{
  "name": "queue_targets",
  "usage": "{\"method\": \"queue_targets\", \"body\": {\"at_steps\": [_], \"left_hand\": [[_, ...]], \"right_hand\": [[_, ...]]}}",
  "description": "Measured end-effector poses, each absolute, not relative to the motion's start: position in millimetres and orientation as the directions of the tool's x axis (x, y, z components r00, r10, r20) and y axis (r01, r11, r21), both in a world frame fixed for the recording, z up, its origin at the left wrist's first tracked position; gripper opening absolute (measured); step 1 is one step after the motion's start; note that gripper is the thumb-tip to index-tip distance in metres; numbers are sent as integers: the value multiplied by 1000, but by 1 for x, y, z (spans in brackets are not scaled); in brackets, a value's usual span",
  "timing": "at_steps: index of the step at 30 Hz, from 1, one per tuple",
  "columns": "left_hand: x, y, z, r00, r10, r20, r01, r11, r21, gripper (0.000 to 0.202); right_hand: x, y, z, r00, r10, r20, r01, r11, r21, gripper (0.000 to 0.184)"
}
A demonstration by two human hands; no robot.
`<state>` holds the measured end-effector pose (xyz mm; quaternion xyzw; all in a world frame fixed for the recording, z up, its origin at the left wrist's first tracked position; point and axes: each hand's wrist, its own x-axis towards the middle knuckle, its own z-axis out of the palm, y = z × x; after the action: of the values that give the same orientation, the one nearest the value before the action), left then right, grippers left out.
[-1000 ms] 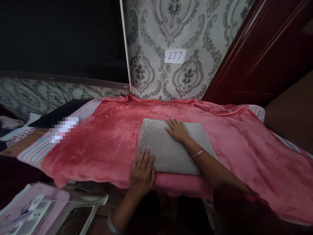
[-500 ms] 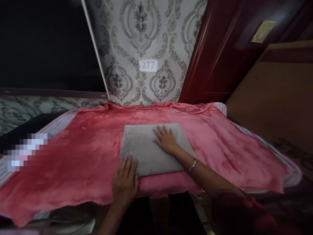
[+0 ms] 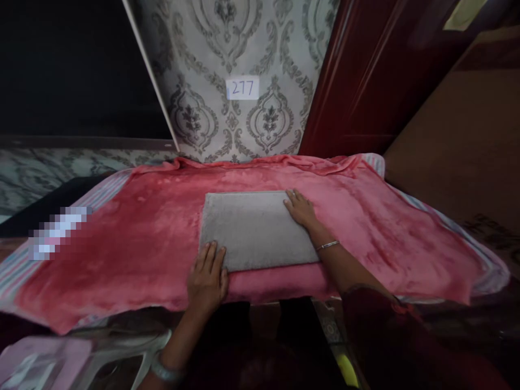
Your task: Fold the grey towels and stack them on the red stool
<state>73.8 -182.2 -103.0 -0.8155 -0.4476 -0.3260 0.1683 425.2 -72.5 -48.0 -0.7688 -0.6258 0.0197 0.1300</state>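
Here's the cloth [image 3: 255, 230], flat on the blanket [image 3: 122, 238], long axis apparently running left to right; the left hand [image 3: 208, 279] lies flat at its near left corner, fingers fairly close, gripping nothing; the right hand [image 3: 300, 208], slightly spread, rests at the far right corner; neither is nearer, both touch.

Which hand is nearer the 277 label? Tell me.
Right: the right hand is at the far right corner of the gray cloth, toward the label; the left hand is at the near left corner, farther away.
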Motion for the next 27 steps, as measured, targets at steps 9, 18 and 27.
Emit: {"method": "queue_targets", "body": {"at_steps": [9, 18, 27], "left_hand": [[55, -193, -84, 422, 695, 582, 775, -609, 166, 49], [35, -193, -89, 383, 633, 673, 709, -668, 225, 34], [37, -192, -91, 340, 607, 718, 697, -675, 241, 21]], "right_hand": [[413, -90, -38, 296, 941, 163, 934, -249, -257, 70], [215, -189, -40, -407, 899, 163, 884, 432, -176, 65], [277, -207, -79, -291, 905, 311, 934, 339, -111, 71]]}}
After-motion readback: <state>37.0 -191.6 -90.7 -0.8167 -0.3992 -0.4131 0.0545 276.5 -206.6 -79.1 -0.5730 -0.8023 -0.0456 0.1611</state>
